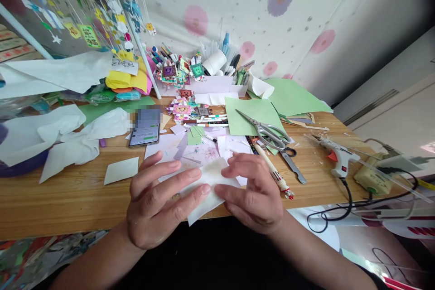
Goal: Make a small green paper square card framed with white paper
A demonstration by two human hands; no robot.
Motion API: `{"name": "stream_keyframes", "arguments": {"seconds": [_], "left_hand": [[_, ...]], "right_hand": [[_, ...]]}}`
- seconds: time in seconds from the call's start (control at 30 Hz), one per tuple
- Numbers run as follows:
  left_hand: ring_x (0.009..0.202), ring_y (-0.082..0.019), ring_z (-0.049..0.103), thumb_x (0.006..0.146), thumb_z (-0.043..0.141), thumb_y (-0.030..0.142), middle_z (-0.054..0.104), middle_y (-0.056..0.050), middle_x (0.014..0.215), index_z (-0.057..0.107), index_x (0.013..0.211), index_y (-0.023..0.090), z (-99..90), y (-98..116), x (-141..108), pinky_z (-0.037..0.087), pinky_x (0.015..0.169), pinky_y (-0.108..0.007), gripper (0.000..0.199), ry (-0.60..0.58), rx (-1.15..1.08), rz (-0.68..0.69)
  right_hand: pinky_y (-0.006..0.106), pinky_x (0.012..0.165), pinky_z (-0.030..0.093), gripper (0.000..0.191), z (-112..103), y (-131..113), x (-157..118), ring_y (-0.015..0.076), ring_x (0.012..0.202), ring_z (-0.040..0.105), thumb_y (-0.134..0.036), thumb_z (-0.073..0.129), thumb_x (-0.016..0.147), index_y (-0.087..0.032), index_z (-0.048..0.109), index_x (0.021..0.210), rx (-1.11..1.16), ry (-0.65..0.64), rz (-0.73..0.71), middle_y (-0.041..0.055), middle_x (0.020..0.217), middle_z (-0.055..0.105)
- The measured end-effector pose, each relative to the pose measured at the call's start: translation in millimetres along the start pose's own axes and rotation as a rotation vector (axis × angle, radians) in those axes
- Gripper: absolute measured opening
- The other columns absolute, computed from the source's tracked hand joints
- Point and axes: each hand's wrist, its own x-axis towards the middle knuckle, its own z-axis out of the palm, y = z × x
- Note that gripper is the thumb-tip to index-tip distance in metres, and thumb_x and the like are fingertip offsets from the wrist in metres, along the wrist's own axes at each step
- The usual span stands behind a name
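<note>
A white sheet of paper (212, 181) lies slanted between my hands at the table's front edge. Stretched and spread, the fingers of my left hand (163, 199) reach over its left side, with the thumb tip at the paper. My right hand (254, 192) has its fingers curled at the sheet's right part, thumb and index finger on its face; the other fingertips are partly hidden. A smaller white paper piece (121, 171) rests on the table left of my left hand. Beyond the hands are green paper squares (195, 136), a pair of scissors (263, 129) and a cream multicolour pen (273, 167).
A phone (145, 126) lies behind my left hand. To the right are a hot glue gun (336, 154) with its cord and a power strip (374, 174). Green sheets (292, 95), markers (207, 122) and a pen holder (217, 85) line the back. Paper charms (115, 18) hang at upper left.
</note>
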Motion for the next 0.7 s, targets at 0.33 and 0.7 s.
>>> {"name": "stream_keyframes", "arguments": {"seconds": [0.33,0.7], "left_hand": [[0.092,-0.025,0.071,0.067,0.08,0.013,0.078,-0.005,0.097,0.072,0.106,0.03,7.8,6.9,4.1,0.052,0.095,-0.045,0.043,-0.139,-0.615,-0.481],[0.08,-0.021,0.071,0.078,0.067,0.012,0.078,-0.005,0.083,0.074,0.094,0.029,5.4,5.2,-1.5,0.052,0.088,-0.042,0.025,-0.183,-0.511,-0.452]], "right_hand": [[0.045,0.086,0.053,0.019,2.8,3.4,0.3,0.0192,0.076,0.067,-0.016,0.058,0.087,-0.025,0.071,0.097,0.228,-0.105,0.165,0.0056,0.084,0.07],[0.034,0.072,0.054,0.021,18.9,8.5,-16.9,0.0206,0.085,0.065,-0.017,0.069,0.082,-0.027,0.071,0.101,0.435,-0.035,0.502,0.0061,0.09,0.066]]}}
